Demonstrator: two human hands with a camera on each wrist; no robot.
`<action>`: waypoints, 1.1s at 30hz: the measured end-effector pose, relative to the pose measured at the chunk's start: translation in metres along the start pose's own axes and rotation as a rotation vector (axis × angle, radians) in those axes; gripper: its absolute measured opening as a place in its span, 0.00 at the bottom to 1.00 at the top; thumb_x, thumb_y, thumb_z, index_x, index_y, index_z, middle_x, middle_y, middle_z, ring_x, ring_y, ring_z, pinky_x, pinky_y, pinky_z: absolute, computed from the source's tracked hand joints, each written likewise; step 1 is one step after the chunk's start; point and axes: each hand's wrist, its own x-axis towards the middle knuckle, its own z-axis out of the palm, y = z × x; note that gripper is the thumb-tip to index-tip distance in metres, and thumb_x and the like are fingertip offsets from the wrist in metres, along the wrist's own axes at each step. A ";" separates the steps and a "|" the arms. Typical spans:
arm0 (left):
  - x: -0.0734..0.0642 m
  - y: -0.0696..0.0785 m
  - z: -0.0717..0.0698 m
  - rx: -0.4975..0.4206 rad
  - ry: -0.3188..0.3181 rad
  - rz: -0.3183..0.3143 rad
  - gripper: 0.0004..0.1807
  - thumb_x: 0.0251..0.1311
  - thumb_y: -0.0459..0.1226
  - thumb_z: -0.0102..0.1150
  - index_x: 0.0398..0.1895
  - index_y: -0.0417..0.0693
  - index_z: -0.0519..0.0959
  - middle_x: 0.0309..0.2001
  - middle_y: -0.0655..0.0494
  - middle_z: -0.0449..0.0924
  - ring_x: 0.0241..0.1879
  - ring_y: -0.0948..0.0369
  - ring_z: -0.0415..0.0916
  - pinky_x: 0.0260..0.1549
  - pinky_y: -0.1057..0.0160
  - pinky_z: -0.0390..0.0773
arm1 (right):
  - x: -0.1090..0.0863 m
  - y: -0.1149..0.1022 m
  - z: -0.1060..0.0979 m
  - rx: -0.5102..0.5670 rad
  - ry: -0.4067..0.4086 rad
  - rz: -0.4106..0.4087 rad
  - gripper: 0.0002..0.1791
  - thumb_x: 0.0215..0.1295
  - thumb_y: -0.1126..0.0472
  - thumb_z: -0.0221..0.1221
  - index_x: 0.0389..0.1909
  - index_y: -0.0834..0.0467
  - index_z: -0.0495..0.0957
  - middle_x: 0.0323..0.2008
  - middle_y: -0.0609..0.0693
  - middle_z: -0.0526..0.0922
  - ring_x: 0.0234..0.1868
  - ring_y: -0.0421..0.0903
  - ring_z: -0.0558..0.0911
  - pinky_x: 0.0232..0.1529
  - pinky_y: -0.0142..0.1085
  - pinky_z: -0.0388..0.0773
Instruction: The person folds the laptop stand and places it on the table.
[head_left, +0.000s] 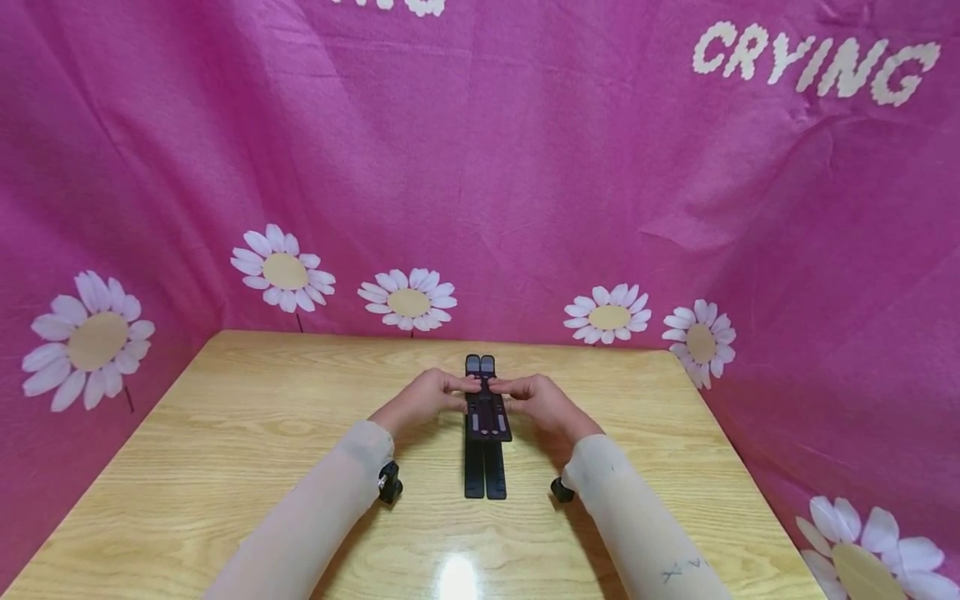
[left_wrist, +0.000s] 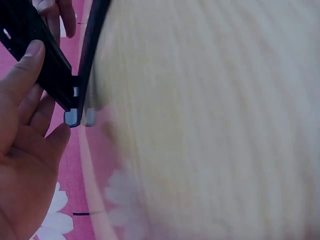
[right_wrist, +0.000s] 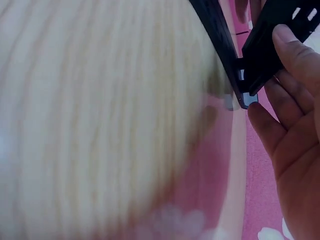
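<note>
A black folding stand rests on the table between both hands, its two long base strips lying side by side. Its upper plate is hinged at the far end and tilts up from the base. The left hand grips the plate's left edge, thumb on one face and fingers behind it. On the opposite edge the right hand pinches the plate the same way. Small grey pads show at the hinge end. Some fingertips are hidden behind the plate.
The wooden table has a glossy surface that reflects light near the front. A pink cloth with white daisies hangs around its back and sides. Black wrist devices sit at the sleeve cuffs.
</note>
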 end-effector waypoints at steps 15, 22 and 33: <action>-0.001 0.001 0.004 0.186 -0.064 0.028 0.30 0.51 0.33 0.78 0.61 0.53 0.84 0.68 0.54 0.74 0.74 0.58 0.64 0.75 0.56 0.59 | -0.004 -0.005 0.011 -0.234 -0.061 -0.125 0.27 0.59 0.74 0.69 0.61 0.58 0.82 0.68 0.47 0.77 0.74 0.51 0.70 0.71 0.46 0.69; -0.003 0.003 0.009 0.278 -0.067 0.022 0.31 0.50 0.35 0.79 0.61 0.54 0.83 0.70 0.54 0.72 0.74 0.58 0.64 0.75 0.55 0.60 | -0.004 -0.006 0.014 -0.261 -0.082 -0.117 0.29 0.58 0.74 0.69 0.62 0.60 0.80 0.68 0.50 0.76 0.73 0.53 0.70 0.71 0.46 0.69; -0.005 0.000 0.010 0.270 -0.117 0.035 0.32 0.51 0.36 0.77 0.63 0.51 0.81 0.68 0.61 0.74 0.77 0.58 0.59 0.75 0.55 0.59 | -0.007 -0.004 0.013 -0.331 -0.140 -0.182 0.28 0.59 0.69 0.70 0.62 0.62 0.79 0.69 0.54 0.75 0.72 0.54 0.70 0.68 0.46 0.72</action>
